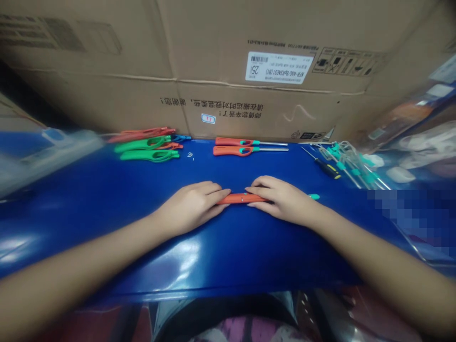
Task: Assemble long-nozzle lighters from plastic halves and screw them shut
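Observation:
An orange lighter handle point(235, 198) lies crosswise between my two hands, just above or on the blue table. My left hand point(195, 204) pinches its left end between thumb and fingers. Toward the other end, my right hand point(280, 197) closes around it with the fingertips pressed on the casing. A teal piece point(314, 196) shows beyond my right wrist; whether it joins the handle is hidden. Behind my hands lie two long-necked orange lighters point(231, 150) with teal triggers and metal tubes, side by side.
Green and orange handle shells point(149, 155) are piled at the back left. A black-and-yellow screwdriver point(327, 168) lies at the right, beside several metal tubes with teal parts point(351, 164). A large cardboard box point(213, 57) walls the back of the blue table point(149, 261). Tiny white bits point(190, 155) lie near the shells.

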### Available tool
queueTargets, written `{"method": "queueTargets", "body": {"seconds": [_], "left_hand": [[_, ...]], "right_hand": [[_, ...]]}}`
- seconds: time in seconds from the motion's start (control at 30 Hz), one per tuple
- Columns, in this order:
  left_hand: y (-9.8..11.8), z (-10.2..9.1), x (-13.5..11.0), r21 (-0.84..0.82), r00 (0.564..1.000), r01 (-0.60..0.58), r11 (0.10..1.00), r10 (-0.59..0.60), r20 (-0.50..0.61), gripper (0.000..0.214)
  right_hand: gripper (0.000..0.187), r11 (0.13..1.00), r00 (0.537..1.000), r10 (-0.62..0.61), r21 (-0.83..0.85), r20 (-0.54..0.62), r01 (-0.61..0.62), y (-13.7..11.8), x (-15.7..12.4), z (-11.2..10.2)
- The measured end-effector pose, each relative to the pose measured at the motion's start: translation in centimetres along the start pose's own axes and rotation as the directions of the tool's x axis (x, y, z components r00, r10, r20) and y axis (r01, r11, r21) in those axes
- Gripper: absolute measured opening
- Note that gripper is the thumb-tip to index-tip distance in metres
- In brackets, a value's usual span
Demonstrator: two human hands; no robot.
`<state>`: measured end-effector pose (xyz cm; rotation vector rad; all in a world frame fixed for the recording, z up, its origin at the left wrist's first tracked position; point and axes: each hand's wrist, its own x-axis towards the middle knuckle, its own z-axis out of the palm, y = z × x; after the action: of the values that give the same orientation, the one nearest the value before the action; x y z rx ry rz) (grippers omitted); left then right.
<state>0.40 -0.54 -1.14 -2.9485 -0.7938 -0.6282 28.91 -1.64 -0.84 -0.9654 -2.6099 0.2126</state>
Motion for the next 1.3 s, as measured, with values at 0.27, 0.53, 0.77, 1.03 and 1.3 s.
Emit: {"method": "queueTargets", "body": {"seconds": [0.27, 0.53, 0.77, 1.03, 1.3], "left_hand": [[0.2, 0.4, -0.1, -0.051, 0.995, -0.070, 0.996, 0.066, -0.080, 0.028], [-0.6, -0.6, 0.1, 0.019, 0.995, -0.016, 1.000, 0.018, -0.102, 0.028], [-0.2, -1.0, 0.1, -0.116, 0.995, 0.027, 0.993, -0.037, -0.090, 0.027], [1.2, -1.6, 1.4, -0.826, 0.748, 0.539, 0.166, -0.546, 0.378, 0.035], [1.7, -1.8, 1.0, -0.792, 0.870, 0.457, 0.406, -0.391, 0.301, 0.039]], "right_hand": [[0.027, 0.996, 0.997, -0.060, -0.072, -0.038, 0.057, -0.5, 0.2, 0.1], [0.021, 1.000, 0.992, 0.016, -0.013, -0.122, -0.018, -0.3, 0.0, -1.6], [0.024, 0.977, 0.984, 0.012, -0.207, -0.179, -0.049, -0.4, -0.3, -1.9], [0.036, 0.990, 0.987, -0.086, -0.123, -0.136, 0.069, -0.2, 0.1, -2.0], [0.026, 0.988, 0.980, -0.129, -0.104, -0.150, 0.114, -1.6, 0.2, -1.3]]}}
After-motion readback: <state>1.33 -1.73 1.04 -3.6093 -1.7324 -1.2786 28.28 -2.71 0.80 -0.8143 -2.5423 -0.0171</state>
